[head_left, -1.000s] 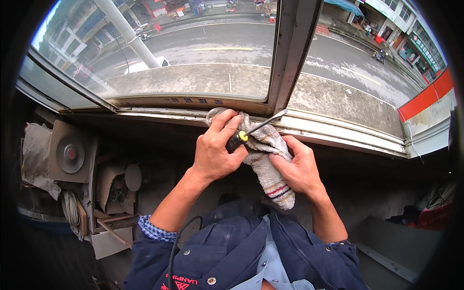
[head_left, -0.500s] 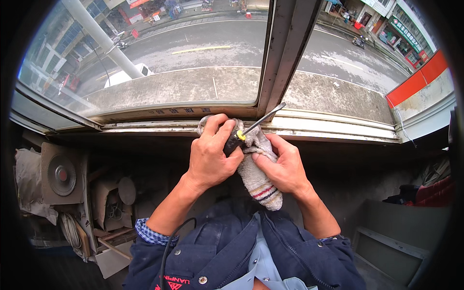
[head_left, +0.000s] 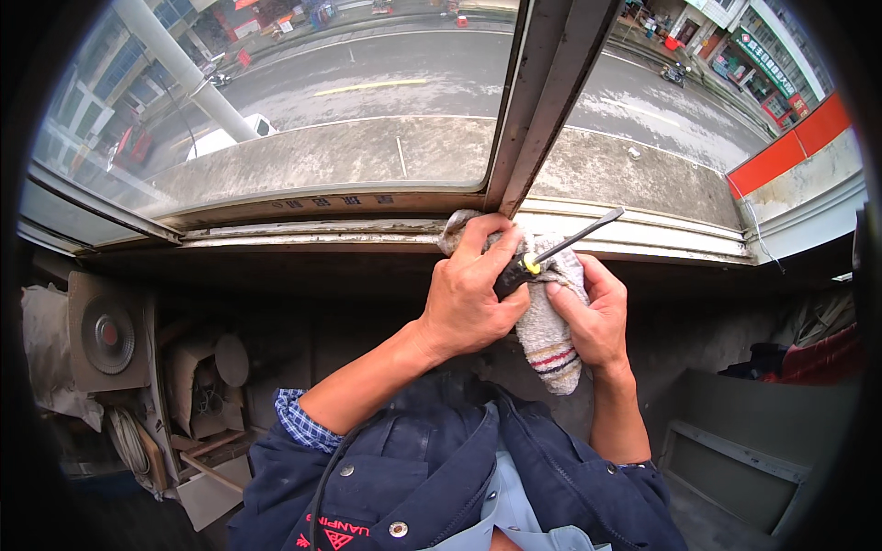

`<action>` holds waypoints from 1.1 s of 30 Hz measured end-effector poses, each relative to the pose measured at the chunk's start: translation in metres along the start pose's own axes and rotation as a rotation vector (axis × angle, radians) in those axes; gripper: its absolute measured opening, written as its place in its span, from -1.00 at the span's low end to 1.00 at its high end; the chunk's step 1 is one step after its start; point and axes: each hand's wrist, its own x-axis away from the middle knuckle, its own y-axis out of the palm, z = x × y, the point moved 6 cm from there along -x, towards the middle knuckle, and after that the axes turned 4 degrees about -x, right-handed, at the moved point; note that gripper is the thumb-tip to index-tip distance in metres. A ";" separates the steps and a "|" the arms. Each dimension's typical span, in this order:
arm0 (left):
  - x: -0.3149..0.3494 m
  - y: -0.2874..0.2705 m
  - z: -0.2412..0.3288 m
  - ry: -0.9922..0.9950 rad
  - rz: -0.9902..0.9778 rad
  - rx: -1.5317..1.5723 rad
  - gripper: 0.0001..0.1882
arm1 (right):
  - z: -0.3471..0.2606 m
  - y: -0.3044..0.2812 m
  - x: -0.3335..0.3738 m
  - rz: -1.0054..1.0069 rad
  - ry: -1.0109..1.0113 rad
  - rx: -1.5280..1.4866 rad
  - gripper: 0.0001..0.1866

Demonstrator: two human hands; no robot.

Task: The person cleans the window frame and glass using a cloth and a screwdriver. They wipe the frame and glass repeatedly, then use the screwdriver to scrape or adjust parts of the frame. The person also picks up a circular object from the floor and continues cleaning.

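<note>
grey rag and screwdriver at the window track

left hand (head_left: 469, 308) grips a screwdriver (head_left: 551, 257) by its black-and-yellow handle — shaft pointing up-right over the window track (head_left: 367, 234). right hand (head_left: 593, 317) cups a grey striped rag (head_left: 547, 321) under the tool — rag touching both hands, just below the frame post (head_left: 542, 101).

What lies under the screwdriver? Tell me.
The screwdriver rests on a grey striped cloth held between the left hand and right hand. Its shaft crosses the window sill. Its handle is mostly covered.

Left hand (head_left: 473, 298) grips screwdriver (head_left: 551, 257); right hand (head_left: 593, 317) holds grey cloth (head_left: 547, 321) at window frame (head_left: 542, 101).
</note>
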 end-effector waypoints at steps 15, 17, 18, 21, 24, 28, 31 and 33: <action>0.015 -0.033 -0.009 0.211 0.062 -0.348 -0.36 | 0.013 0.035 0.013 0.016 0.049 -0.045 -0.66; 0.018 -0.048 -0.016 0.212 0.053 -0.373 -0.36 | 0.014 0.051 0.011 -0.003 0.043 -0.058 -0.67; 0.019 -0.057 -0.020 0.216 0.034 -0.389 -0.37 | 0.014 0.063 0.008 -0.015 0.040 -0.075 -0.67; 0.024 -0.086 -0.033 0.204 0.041 -0.413 -0.39 | 0.018 0.098 0.002 -0.060 0.055 -0.071 -0.67; 0.029 -0.116 -0.046 0.203 0.073 -0.402 -0.43 | 0.017 0.131 -0.003 -0.113 0.075 -0.054 -0.69; 0.044 -0.150 -0.064 0.215 0.117 -0.541 -0.48 | 0.016 0.172 -0.016 -0.240 -0.033 0.188 -0.66; 0.050 -0.189 -0.081 0.188 0.157 -0.575 -0.50 | 0.010 0.214 -0.025 -0.380 -0.106 0.257 -0.56; 0.054 -0.212 -0.092 0.195 0.197 -0.587 -0.53 | 0.007 0.233 -0.026 -0.417 -0.204 0.267 -0.51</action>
